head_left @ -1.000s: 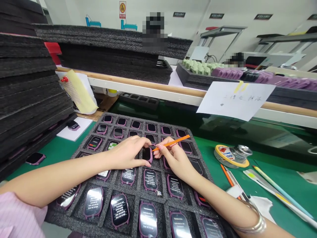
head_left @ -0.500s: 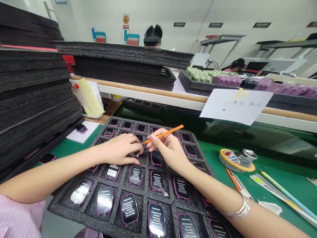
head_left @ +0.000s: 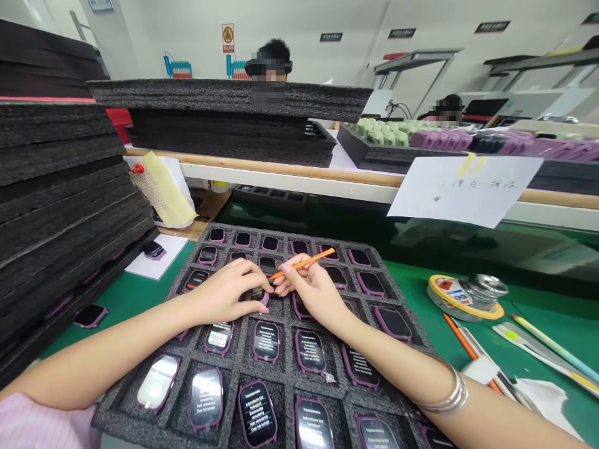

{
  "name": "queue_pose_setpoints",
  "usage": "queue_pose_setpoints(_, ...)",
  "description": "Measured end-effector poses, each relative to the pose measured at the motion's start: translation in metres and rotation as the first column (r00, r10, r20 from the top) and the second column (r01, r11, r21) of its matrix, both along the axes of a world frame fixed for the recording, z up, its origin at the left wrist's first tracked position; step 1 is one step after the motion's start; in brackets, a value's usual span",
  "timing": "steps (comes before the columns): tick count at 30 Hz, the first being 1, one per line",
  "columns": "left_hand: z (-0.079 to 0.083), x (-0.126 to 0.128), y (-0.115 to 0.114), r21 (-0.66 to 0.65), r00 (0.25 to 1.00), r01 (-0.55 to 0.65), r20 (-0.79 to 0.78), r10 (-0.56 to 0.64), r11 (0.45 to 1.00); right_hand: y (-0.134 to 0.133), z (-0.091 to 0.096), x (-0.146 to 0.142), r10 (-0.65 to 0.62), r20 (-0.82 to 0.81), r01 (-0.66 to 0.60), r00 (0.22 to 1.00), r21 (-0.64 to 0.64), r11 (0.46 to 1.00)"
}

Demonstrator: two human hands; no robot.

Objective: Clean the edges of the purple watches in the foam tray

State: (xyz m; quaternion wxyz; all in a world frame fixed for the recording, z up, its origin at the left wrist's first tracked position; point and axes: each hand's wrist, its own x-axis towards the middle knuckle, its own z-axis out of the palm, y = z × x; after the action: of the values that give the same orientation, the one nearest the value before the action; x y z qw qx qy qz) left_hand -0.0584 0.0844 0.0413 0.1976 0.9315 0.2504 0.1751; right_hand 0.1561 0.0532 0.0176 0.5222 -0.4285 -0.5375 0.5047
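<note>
Thumb and fingers of our left hand (head_left: 234, 291) pinch a purple-cased watch (head_left: 265, 300) at the middle of a black foam tray (head_left: 286, 369), while our right hand (head_left: 312, 287) grips an orange stick (head_left: 318, 256), its tip beside the watch's upper edge. We cannot tell whether the watch rests in its compartment or is lifted. Around our hands, other watches (head_left: 258, 413) lie in the tray's compartments, several with lit text. A tape roll (head_left: 440, 298) sits to the right on the green tabletop (head_left: 407, 277).
</note>
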Motion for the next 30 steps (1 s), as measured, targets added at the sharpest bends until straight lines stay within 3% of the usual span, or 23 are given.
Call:
queue_pose_setpoints(5,-0.0022,0.0001,-0.0019,-0.081,0.996,-0.087,0.023,0.089,0.993,-0.0021,-0.004,-0.0034,0.001,0.049,-0.001,0.999,-0.01,1.0)
queue_pose_setpoints(11,-0.0024,0.0014,-0.0027,-0.115,0.994,-0.103,0.014,0.105,0.988,-0.0047,-0.0041,-0.0033,0.009,0.087,-0.009,0.996,-0.004,1.0)
queue_pose_setpoints(30,-0.0077,-0.0026,0.0063,-0.05,0.998,-0.06,-0.033,0.058,0.997,0.0006,-0.001,-0.0063,0.023,0.088,-0.026,0.996,0.03,0.999)
